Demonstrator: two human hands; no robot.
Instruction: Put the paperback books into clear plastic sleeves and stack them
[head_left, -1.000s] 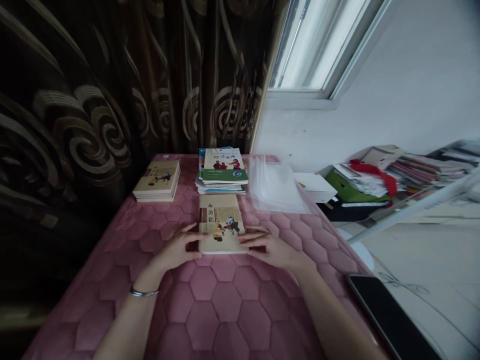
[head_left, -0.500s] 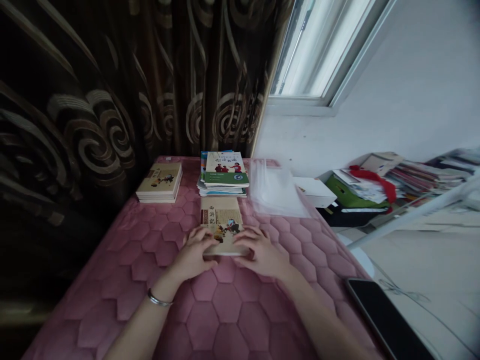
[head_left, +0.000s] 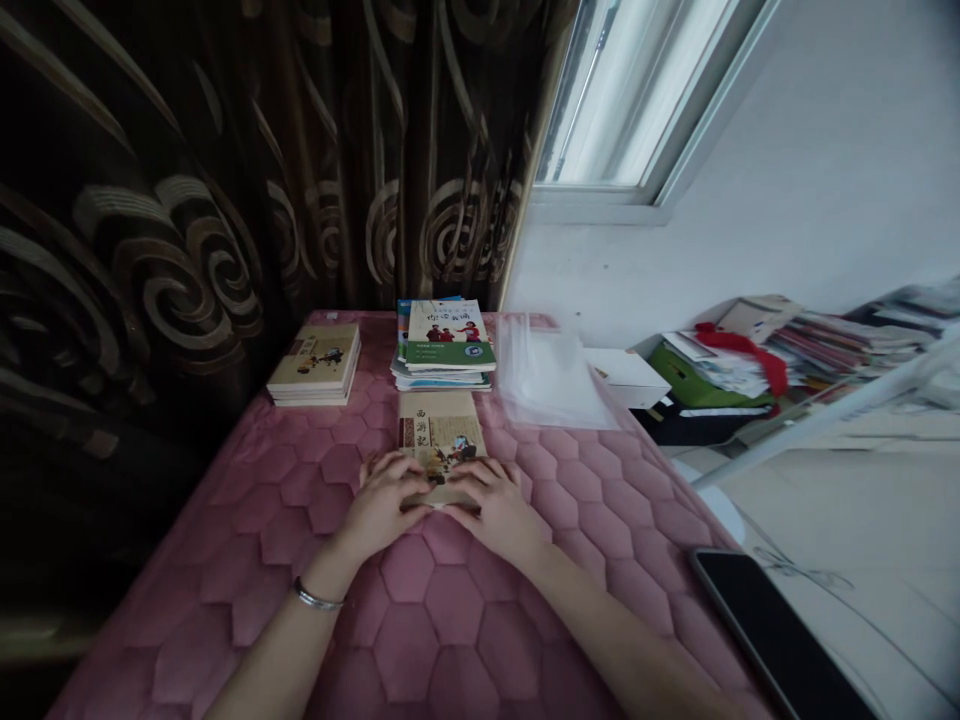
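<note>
Head view: left hand [head_left: 384,503] and right hand [head_left: 495,500] at near corners of tan book [head_left: 442,420]

Nearest, a dark-screened phone [head_left: 776,625] lies at the right edge of a pink quilted cover [head_left: 457,640]. A silver bracelet [head_left: 316,597] sits on the left wrist.

Left hand: fingers part-curled and slightly spread, reaching over the book's left side onto its cover; thumb extended along the near edge. Right hand: matching posture on the right side, fingers bent over the cover, thumb pointing inward at the near edge. Thumb and fingers stand apart on both hands. Whether either hand pinches the book or merely rests against it cannot be told.

The book lies flat, centred ahead of the person, cover illustration partly hidden by fingers. Beyond it stands a stack of colourful books [head_left: 448,345]; to the left, well apart, a stack of tan books [head_left: 313,362]; to the right of the colourful stack, clear plastic sleeves [head_left: 559,385]. Off the cover's right side, a white box [head_left: 631,380] is visible. A dark patterned curtain [head_left: 225,180] hangs behind, with a window [head_left: 622,110] at upper right.
</note>
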